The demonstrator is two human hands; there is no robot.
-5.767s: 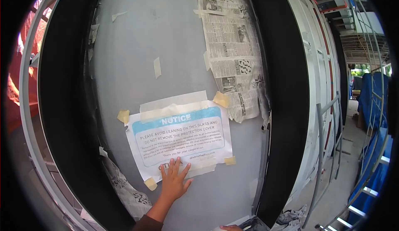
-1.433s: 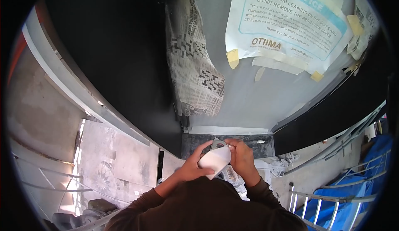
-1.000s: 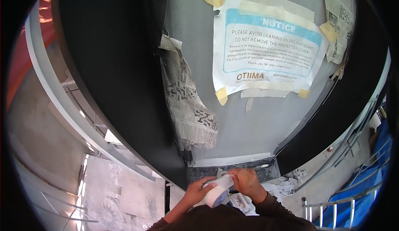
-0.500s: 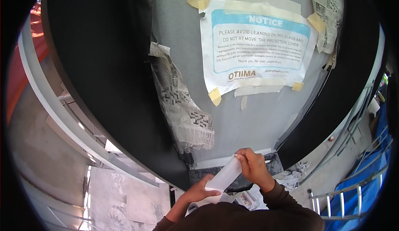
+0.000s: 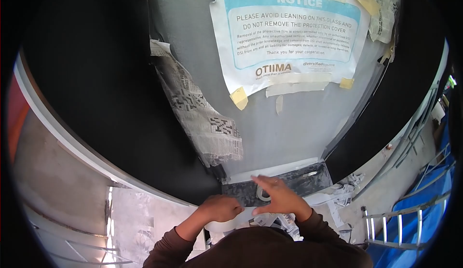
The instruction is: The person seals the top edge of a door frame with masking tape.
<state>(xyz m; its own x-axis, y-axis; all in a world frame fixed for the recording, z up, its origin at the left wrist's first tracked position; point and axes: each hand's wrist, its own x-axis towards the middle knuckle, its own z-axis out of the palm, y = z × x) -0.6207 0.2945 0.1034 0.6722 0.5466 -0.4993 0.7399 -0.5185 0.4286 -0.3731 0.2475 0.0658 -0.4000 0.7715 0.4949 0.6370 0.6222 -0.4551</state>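
My left hand (image 5: 223, 208) is closed in a fist low in front of the dark sill, and what its fingers hold, if anything, is hidden. Directly beneath it shows a curved white sheet (image 5: 221, 226). To its right, my right hand (image 5: 282, 196) is held out with thumb and fingers spread apart and nothing between them. A ring-shaped roll of tape (image 5: 263, 194) shows just behind the right hand's thumb and fingers, over the dark sill (image 5: 241, 191). A white strip (image 5: 299, 167) runs along the bottom of the covered glass.
A taped notice (image 5: 294, 32) hangs on the grey-covered glass, with torn newspaper (image 5: 197, 111) along its left edge. Black panels (image 5: 91, 75) flank the glass. Crumpled newspaper (image 5: 340, 195) lies to the right. A metal ladder (image 5: 400, 227) lies over blue sheeting.
The white strip stretched between both hands is gone from between them. My right hand has let go and spread its fingers; my left hand has closed into a fist. The view has shifted.
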